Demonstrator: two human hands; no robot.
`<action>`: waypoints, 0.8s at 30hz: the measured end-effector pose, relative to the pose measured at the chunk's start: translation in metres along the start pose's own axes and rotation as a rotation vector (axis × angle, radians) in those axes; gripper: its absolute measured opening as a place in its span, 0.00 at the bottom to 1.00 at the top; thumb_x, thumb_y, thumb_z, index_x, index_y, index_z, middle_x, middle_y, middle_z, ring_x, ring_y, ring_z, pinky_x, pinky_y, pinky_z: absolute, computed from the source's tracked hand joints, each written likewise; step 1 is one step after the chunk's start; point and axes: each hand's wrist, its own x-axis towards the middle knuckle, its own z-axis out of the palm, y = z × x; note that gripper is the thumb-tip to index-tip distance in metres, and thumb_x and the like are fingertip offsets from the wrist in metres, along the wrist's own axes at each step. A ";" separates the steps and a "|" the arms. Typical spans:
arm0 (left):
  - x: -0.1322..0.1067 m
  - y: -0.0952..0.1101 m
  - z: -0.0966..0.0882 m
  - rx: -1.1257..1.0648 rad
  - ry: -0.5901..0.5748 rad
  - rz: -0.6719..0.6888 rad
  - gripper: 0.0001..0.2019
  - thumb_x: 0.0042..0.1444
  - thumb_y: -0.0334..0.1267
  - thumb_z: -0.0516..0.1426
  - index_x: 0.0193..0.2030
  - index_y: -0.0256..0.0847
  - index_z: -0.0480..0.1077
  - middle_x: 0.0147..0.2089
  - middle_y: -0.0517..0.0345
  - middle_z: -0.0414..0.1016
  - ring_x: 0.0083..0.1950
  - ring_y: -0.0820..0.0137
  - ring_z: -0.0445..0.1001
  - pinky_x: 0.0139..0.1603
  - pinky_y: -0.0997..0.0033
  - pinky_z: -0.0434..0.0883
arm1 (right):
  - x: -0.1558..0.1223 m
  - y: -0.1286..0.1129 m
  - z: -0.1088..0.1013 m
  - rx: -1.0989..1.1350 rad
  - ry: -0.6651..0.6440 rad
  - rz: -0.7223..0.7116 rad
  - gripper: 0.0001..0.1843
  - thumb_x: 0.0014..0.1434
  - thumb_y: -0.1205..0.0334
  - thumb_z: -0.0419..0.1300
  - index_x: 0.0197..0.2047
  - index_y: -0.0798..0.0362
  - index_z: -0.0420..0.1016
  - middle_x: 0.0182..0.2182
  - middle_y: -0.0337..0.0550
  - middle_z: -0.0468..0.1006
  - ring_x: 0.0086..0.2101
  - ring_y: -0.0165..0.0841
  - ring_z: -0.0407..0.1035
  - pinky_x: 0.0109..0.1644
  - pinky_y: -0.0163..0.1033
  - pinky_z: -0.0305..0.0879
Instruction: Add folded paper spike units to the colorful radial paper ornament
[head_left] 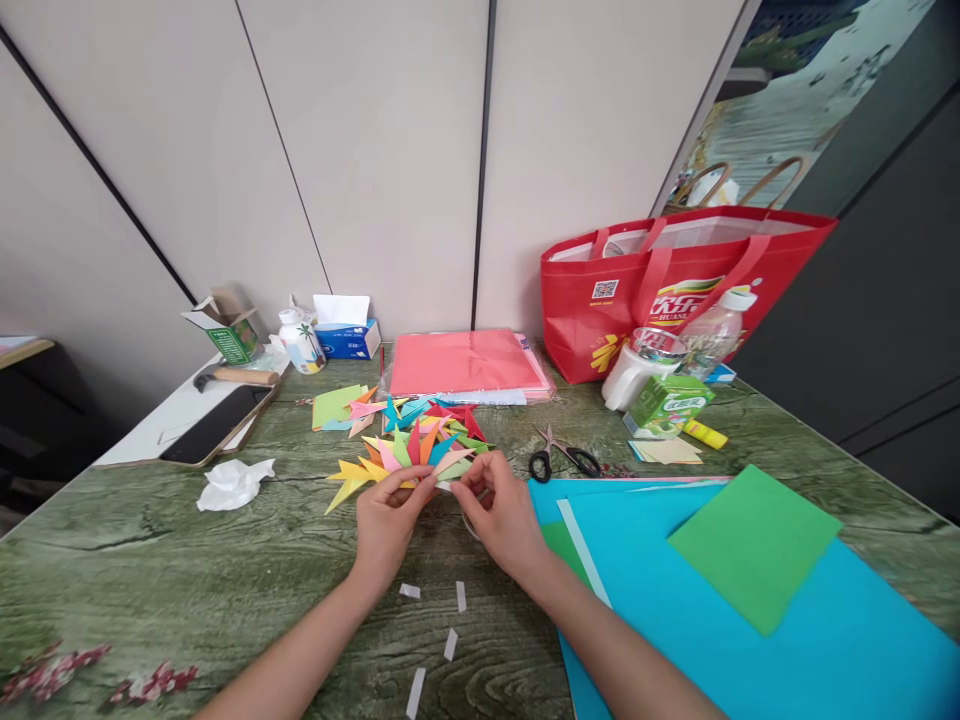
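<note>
Head view | your left hand [386, 520] and right hand [502, 515] both pinched the paper star [420, 445] at its near edge | it spread away beyond them

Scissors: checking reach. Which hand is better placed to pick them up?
Probably the right hand: the scissors lie close on its side; the left hand, also on the paper star, would have to cross.

Left hand [386, 520] and right hand [502, 515] meet, fingertips seemingly pinched
</note>
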 end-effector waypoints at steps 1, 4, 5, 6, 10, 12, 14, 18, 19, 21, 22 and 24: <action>0.000 0.000 0.000 -0.001 -0.001 0.004 0.11 0.36 0.38 0.65 0.29 0.38 0.76 0.24 0.57 0.78 0.26 0.68 0.75 0.28 0.73 0.73 | 0.000 0.000 0.000 -0.013 0.001 -0.001 0.07 0.53 0.63 0.55 0.31 0.50 0.56 0.24 0.35 0.68 0.24 0.30 0.66 0.25 0.33 0.60; -0.001 0.000 0.001 -0.001 0.002 0.000 0.11 0.35 0.38 0.65 0.29 0.38 0.76 0.24 0.57 0.78 0.26 0.68 0.75 0.29 0.73 0.73 | 0.000 0.000 -0.001 -0.066 0.003 0.006 0.08 0.53 0.62 0.55 0.31 0.50 0.56 0.23 0.35 0.68 0.23 0.30 0.66 0.25 0.34 0.59; -0.001 0.001 0.001 -0.001 0.004 -0.006 0.11 0.35 0.38 0.65 0.29 0.38 0.76 0.24 0.58 0.78 0.26 0.68 0.75 0.29 0.73 0.73 | 0.000 0.000 -0.001 -0.088 0.005 0.008 0.08 0.53 0.62 0.55 0.31 0.50 0.56 0.23 0.35 0.69 0.23 0.30 0.67 0.25 0.34 0.59; -0.001 0.001 0.001 -0.002 0.006 -0.011 0.10 0.35 0.38 0.65 0.29 0.38 0.76 0.23 0.58 0.77 0.26 0.69 0.75 0.29 0.74 0.73 | 0.000 0.000 -0.001 -0.111 0.006 0.009 0.08 0.53 0.62 0.55 0.31 0.50 0.56 0.23 0.35 0.69 0.23 0.30 0.67 0.25 0.34 0.59; -0.001 0.002 0.002 -0.006 0.018 -0.016 0.10 0.35 0.37 0.65 0.28 0.39 0.76 0.22 0.59 0.77 0.25 0.69 0.75 0.29 0.74 0.72 | -0.001 0.001 -0.001 -0.176 0.015 0.003 0.08 0.53 0.61 0.55 0.32 0.50 0.57 0.23 0.35 0.70 0.23 0.31 0.68 0.26 0.34 0.58; -0.001 0.001 0.002 -0.001 0.019 -0.014 0.10 0.35 0.37 0.65 0.28 0.38 0.76 0.22 0.59 0.77 0.24 0.70 0.75 0.28 0.75 0.72 | -0.001 0.001 -0.001 -0.186 0.020 0.010 0.08 0.53 0.61 0.56 0.32 0.50 0.57 0.23 0.35 0.70 0.23 0.31 0.68 0.26 0.34 0.58; -0.001 0.000 0.002 0.008 0.015 -0.011 0.10 0.35 0.37 0.65 0.29 0.38 0.76 0.22 0.59 0.77 0.25 0.69 0.75 0.28 0.76 0.72 | -0.001 0.000 0.000 -0.186 0.028 0.021 0.08 0.53 0.61 0.56 0.32 0.50 0.57 0.23 0.35 0.70 0.22 0.31 0.68 0.26 0.34 0.59; -0.001 -0.002 0.001 0.008 0.007 -0.001 0.11 0.36 0.38 0.65 0.29 0.38 0.76 0.24 0.57 0.78 0.26 0.68 0.76 0.29 0.74 0.72 | 0.000 -0.001 0.000 -0.178 0.037 0.031 0.08 0.53 0.61 0.56 0.32 0.50 0.57 0.23 0.36 0.71 0.22 0.31 0.68 0.26 0.34 0.60; -0.001 -0.002 0.001 0.008 0.006 0.000 0.11 0.36 0.38 0.65 0.29 0.38 0.76 0.24 0.57 0.78 0.27 0.68 0.76 0.29 0.74 0.72 | 0.000 -0.001 0.000 -0.177 0.037 0.036 0.08 0.53 0.61 0.56 0.32 0.50 0.57 0.23 0.36 0.71 0.22 0.31 0.68 0.26 0.34 0.60; -0.001 -0.002 0.002 0.010 0.004 0.000 0.11 0.36 0.38 0.65 0.30 0.38 0.76 0.24 0.57 0.78 0.27 0.68 0.76 0.29 0.75 0.72 | 0.000 0.000 0.000 -0.175 0.035 0.045 0.09 0.52 0.61 0.56 0.32 0.50 0.57 0.23 0.36 0.71 0.22 0.31 0.68 0.26 0.34 0.60; -0.002 -0.002 0.002 0.011 0.005 0.002 0.11 0.36 0.38 0.65 0.30 0.38 0.76 0.24 0.57 0.78 0.26 0.68 0.76 0.28 0.75 0.71 | 0.000 0.000 0.000 -0.173 0.035 0.047 0.09 0.52 0.60 0.56 0.32 0.50 0.57 0.23 0.36 0.71 0.22 0.31 0.68 0.26 0.34 0.60; -0.002 -0.001 0.002 0.016 0.006 0.009 0.11 0.36 0.38 0.65 0.30 0.38 0.76 0.24 0.57 0.78 0.26 0.68 0.75 0.27 0.75 0.71 | 0.000 0.000 -0.001 -0.165 0.038 0.044 0.09 0.52 0.60 0.56 0.32 0.50 0.57 0.22 0.35 0.72 0.21 0.31 0.68 0.26 0.34 0.60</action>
